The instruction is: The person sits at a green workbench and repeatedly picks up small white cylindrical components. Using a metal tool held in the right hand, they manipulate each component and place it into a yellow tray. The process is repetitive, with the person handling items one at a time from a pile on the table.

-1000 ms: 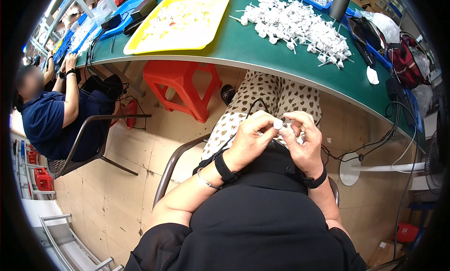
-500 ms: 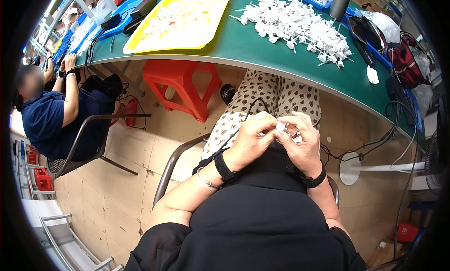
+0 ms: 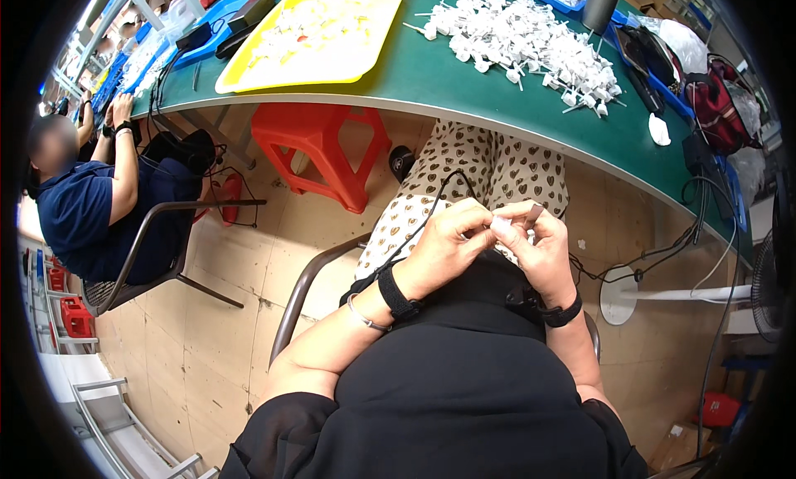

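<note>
Above my lap, my left hand (image 3: 448,245) and my right hand (image 3: 539,251) meet fingertip to fingertip. The thumb and fingers of both are pinched together on a small white piece, nearly all of it covered by the fingers, so its exact shape is hidden. On the green table (image 3: 398,72) beyond them lies a loose heap of small white plastic parts (image 3: 522,43) with thin stems. Left of the heap, a yellow tray (image 3: 228,82) holds scattered small white and yellowish pieces.
A red stool (image 3: 303,131) stands under the table. At left, another person (image 3: 108,205) sits at the same table. Cables (image 3: 663,251) hang by a white stand base (image 3: 618,296) at right. A dark red bag (image 3: 715,110) and blue trays line the table's right side.
My right hand's fingers have closed in and turned over the small white piece, which showed more clearly before. My left hand stays almost in place.
</note>
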{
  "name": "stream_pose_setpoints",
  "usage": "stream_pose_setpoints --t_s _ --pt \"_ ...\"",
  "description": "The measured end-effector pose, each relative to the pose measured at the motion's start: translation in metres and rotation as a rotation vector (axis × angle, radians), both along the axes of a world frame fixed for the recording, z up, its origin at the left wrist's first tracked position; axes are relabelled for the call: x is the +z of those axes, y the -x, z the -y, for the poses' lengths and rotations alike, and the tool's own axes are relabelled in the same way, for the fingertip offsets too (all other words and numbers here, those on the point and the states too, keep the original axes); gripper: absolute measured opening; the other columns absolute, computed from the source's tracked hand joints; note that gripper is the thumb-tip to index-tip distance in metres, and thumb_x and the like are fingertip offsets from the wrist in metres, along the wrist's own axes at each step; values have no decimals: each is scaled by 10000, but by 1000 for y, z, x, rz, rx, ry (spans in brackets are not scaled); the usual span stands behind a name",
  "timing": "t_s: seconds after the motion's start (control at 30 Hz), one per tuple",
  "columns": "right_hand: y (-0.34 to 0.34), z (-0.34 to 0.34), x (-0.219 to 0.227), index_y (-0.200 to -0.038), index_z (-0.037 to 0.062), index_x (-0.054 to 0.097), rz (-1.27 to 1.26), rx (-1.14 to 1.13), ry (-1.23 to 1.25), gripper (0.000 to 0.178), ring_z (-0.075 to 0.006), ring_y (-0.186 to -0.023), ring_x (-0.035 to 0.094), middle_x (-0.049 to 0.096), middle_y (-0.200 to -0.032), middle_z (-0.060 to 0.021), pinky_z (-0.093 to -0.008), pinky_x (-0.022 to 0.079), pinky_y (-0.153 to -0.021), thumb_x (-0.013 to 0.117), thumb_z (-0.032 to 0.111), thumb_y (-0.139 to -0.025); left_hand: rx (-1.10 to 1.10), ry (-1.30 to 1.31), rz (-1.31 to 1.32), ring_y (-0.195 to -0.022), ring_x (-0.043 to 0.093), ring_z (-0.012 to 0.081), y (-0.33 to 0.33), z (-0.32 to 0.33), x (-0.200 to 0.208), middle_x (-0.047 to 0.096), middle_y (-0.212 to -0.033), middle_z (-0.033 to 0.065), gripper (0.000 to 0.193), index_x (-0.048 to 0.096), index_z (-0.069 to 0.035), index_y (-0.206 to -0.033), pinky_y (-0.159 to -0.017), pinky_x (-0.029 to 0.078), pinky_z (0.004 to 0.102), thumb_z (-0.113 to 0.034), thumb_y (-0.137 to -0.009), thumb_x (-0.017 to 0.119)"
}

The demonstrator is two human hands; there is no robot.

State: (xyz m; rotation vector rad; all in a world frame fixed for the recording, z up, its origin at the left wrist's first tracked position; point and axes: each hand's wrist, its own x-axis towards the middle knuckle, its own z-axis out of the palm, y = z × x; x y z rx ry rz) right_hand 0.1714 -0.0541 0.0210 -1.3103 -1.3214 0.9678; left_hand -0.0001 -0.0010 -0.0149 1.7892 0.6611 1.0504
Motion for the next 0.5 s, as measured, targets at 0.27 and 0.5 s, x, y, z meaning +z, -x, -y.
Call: stream_pose_setpoints --t_s 0.27,0.5 --pt "0 -2 4 -1056 -14 708 -254 76 13 181 -98 -824 670 717 -906 -33 -259 554 -755 693 158 -1002 -88 128 23 -800 666 117 1 -1 0 656 -898 48 102 703 10 -1007 -720 557 254 -85 -969 709" --pt "-11 -4 -2 -1100 -8 705 -196 42 40 254 -116 -898 675 733 -996 -52 -272 542 -843 656 233 -1034 -77 263 121 -879 673 110 -1 -1 4 660 -977 45 89 717 14 -1006 -780 575 250 -68 -977 698"
